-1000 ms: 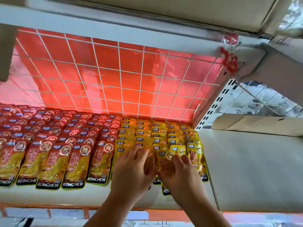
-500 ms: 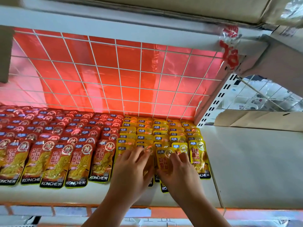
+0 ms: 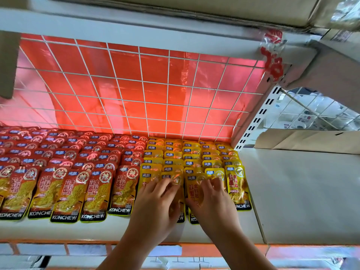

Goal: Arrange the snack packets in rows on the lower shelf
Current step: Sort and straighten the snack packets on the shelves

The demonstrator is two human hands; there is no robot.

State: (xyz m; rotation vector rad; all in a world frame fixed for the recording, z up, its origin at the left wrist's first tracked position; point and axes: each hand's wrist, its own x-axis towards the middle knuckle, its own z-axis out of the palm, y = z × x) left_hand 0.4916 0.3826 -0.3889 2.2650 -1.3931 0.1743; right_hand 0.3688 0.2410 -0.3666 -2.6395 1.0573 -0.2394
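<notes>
Because the yellow packets [image 3: 236,184] at lower centre of the shelf [image 3: 97,228] should overlap in rows like the red packets [image 3: 64,191] at lower left, I press my left hand [image 3: 155,199] and right hand [image 3: 212,201] flat on them, fingers outstretched, gripping nothing.

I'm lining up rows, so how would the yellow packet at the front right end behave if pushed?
Probably slippery: the yellow packet has glossy, glaring film. Likely light and floppy: it lies thin and flat on the shelf.

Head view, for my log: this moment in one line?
left hand, right hand: on yellow packets | red packets: in rows
</notes>
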